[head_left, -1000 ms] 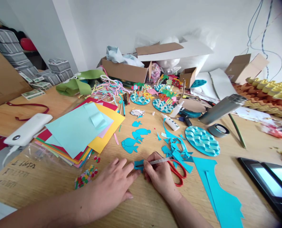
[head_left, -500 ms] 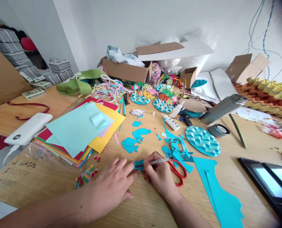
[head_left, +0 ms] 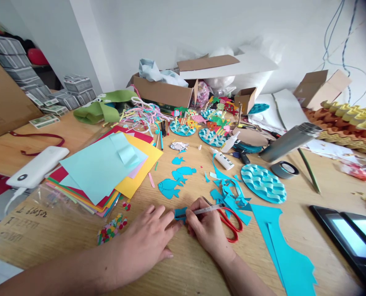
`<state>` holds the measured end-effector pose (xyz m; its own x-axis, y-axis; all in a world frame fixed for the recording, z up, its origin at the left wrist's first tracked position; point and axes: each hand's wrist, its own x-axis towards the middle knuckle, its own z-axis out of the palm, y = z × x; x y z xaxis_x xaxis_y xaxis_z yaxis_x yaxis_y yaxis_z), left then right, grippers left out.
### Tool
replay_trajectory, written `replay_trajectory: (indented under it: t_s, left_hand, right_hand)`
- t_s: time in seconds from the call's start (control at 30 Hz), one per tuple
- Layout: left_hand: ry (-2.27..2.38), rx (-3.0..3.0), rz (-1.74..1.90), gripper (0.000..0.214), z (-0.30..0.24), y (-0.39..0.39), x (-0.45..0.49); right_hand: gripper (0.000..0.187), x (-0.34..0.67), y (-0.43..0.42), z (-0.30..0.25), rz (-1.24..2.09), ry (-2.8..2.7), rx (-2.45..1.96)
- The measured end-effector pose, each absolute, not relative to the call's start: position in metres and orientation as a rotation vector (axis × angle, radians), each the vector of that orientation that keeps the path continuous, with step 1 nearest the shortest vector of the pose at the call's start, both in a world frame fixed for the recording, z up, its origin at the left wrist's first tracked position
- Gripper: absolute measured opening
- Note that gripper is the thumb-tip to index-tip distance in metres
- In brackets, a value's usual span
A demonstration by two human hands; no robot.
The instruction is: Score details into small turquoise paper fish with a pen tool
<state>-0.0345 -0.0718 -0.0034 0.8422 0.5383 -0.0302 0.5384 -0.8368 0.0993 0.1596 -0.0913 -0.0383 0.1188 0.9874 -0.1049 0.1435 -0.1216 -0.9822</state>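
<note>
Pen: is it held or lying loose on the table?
Held: the right hand grips the pen, tip end at the blue paper.

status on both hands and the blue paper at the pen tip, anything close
Left hand touching small blue paper. Right hand holding pen over it. Red-handled scissors close beside right hand.

Pale wooden bench (head_left: 195, 257), inked with writing (head_left: 33, 213) near its left near corner; toward the far edge, an open carton (head_left: 164, 90) and tangled cords (head_left: 144, 112); by the left edge, a white power bank (head_left: 39, 165); farther in, stacked coloured paper (head_left: 93, 170); mid-bench, blue fish cut-outs (head_left: 169, 188); toward the near edge, a confetti heap (head_left: 111, 230), a blue paper piece (head_left: 180, 211) and red-handled scissors (head_left: 233, 239).
</note>
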Motion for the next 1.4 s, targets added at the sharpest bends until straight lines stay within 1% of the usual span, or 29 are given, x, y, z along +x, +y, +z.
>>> replay_trajectory:
  t_s: [0.37, 0.53, 0.63, 0.8, 1.03, 1.4]
  left_hand:
    - [0.85, 2.925, 0.019, 0.045, -0.007, -0.073, -0.036]
    - [0.858, 2.929, 0.039, 0.052, -0.013, -0.074, -0.037]
    - [0.848, 2.91, 0.018, 0.056, -0.015, -0.074, -0.037]
    - [0.849, 2.908, -0.005, 0.055, -0.013, -0.072, -0.036]
    - [0.855, 2.93, -0.004, 0.053, -0.011, -0.074, -0.036]
    - [0.862, 2.904, 0.006, 0.055, -0.01, -0.072, -0.035]
  right_hand:
    - [0.023, 0.16, -0.091, -0.038, 1.112, -1.215, -1.432]
    - [0.027, 0.161, -0.091, -0.04, 1.152, -1.099, -1.38]
    - [0.029, 0.162, -0.091, -0.04, 1.086, -1.03, -1.366]
    - [0.028, 0.161, -0.092, -0.04, 0.941, -1.034, -1.383]
    - [0.026, 0.162, -0.089, -0.043, 1.084, -1.059, -1.431]
    - [0.033, 0.16, -0.086, -0.04, 1.123, -1.047, -1.477]
